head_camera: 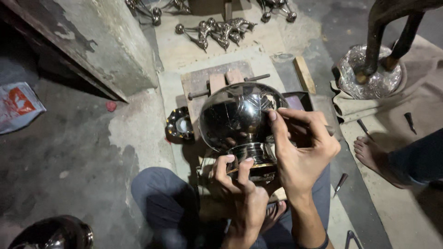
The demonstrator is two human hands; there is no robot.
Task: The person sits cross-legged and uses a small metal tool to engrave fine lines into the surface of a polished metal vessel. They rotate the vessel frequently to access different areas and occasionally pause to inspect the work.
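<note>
On the floor: polished metal vase (237,117) under engraving.
Left hand (240,184) grips its base; right hand (302,147) pinches a graver (328,130), which may skid on the curve.

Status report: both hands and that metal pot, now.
Left hand grips the foot of the shiny round metal pot. Right hand presses a thin engraving tool to its side. Another person's bare foot close by, right.

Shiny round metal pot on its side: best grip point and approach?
Grip the narrow ringed neck of the metal pot from the near side, as the left hand does. The polished globe looks too wide and slick for fingers; the neck gives a waist to wrap. The right hand works the right flank.
</note>
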